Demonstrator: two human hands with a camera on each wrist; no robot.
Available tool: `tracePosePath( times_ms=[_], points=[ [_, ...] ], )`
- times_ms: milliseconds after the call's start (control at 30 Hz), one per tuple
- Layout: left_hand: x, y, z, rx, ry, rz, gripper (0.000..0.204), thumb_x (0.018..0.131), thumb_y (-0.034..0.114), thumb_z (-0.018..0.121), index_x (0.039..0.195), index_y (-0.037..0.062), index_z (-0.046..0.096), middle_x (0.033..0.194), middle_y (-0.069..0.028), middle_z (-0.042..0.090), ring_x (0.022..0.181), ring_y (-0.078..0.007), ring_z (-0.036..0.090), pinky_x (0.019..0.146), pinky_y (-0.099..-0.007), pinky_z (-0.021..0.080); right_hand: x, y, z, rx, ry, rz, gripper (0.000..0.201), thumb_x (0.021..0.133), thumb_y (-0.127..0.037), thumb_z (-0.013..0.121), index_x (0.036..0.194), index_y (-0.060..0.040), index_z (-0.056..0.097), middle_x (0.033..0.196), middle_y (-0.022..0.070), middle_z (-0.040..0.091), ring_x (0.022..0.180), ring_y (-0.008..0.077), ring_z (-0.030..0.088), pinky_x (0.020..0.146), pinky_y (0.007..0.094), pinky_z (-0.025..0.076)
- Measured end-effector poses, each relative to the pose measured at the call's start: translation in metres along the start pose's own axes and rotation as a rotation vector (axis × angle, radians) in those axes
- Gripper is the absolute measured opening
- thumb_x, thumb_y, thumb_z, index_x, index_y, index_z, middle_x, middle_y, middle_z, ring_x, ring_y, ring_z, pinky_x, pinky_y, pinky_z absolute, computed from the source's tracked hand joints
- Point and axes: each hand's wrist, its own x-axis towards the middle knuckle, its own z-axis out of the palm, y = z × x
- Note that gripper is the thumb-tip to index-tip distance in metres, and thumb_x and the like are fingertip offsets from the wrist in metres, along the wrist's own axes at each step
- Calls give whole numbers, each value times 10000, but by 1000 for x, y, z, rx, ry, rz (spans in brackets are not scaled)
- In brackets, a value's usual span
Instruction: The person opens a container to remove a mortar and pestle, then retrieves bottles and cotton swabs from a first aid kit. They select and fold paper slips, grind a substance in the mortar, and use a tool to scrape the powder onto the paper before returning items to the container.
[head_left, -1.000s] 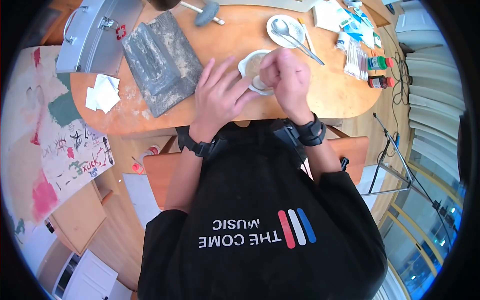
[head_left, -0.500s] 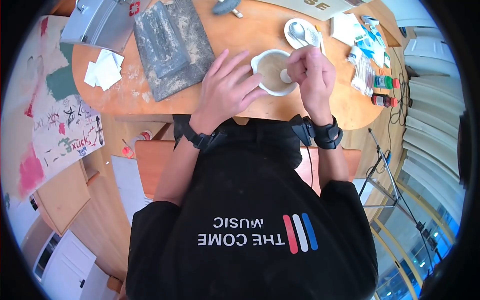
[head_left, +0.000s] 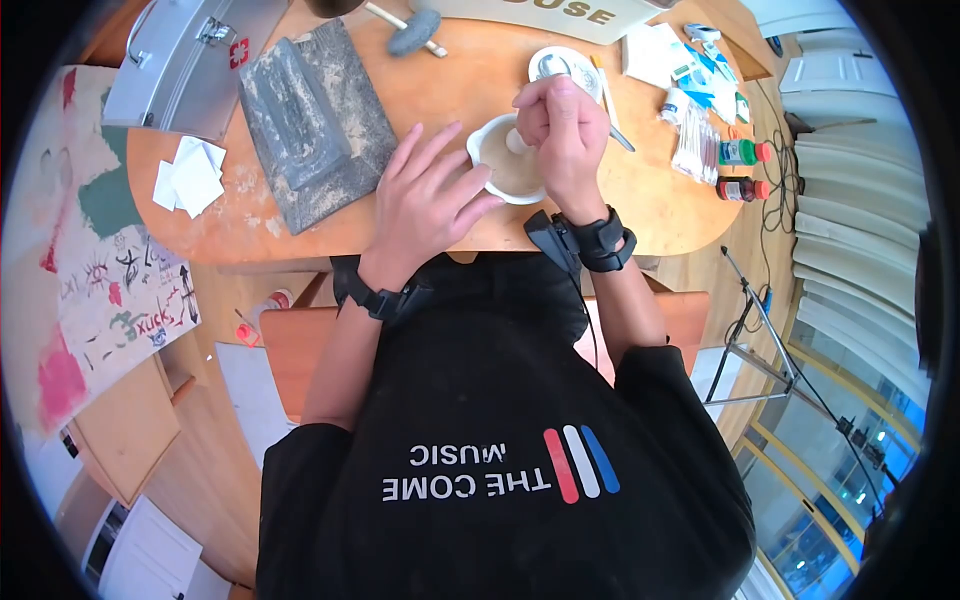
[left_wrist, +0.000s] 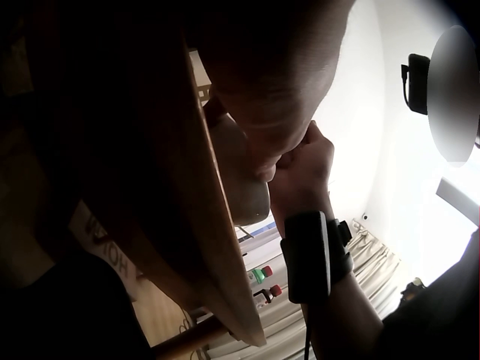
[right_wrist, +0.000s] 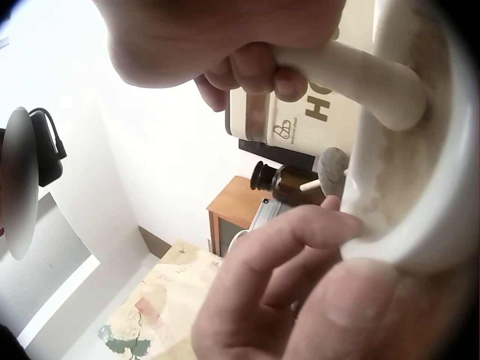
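Observation:
A white mortar (head_left: 522,199) sits near the table's front edge, with pale brown powder spread over its inside. My right hand (head_left: 570,140) is curled in a fist around the handle of a white pestle (right_wrist: 375,82). The pestle's rounded head rests inside the bowl, toward the far wall in the head view. My left hand (head_left: 425,195) pinches the mortar's rim on its left side. In the right wrist view, the index finger lies over the lip and the thumb sits against the outer wall; the other fingers are spread away from the bowl.
Left of the mortar lies a dusty grey stone slab (head_left: 365,130), beside white papers (head_left: 190,175) and a metal case (head_left: 170,70). Behind are a stone-headed mallet (head_left: 412,35) and a plate (head_left: 590,72) with a spoon. Cotton swabs (head_left: 693,148) and small bottles (head_left: 738,152) stand right.
My right hand has moved the pestle head around inside the mortar, from the near side to the right, then to the far side. My left hand stays at the rim. The head view has shifted.

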Motion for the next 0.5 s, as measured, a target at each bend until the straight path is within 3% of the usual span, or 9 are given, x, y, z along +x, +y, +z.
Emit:
tracePosePath(
  times_ms=[100,500],
  points=[
    [2,-2,-1,0,3,0,307,818,380,820,1013,154,748,1031,-46,715,1245,-293,631,1119,-541,411,-3,-7,6,79,31,-34,449,1123,-269,450,861,22,668,595,-50,450,555,32,370,509,244,289],
    [-1,-4,-1,19,12,-6,304,837,386,803,1037,162,751,1069,-45,727,1256,-278,621,1140,-522,407,-16,-11,5,-39,2,14,437,1120,-248,454,833,15,652,593,-45,455,545,41,370,508,254,296]
  ],
)
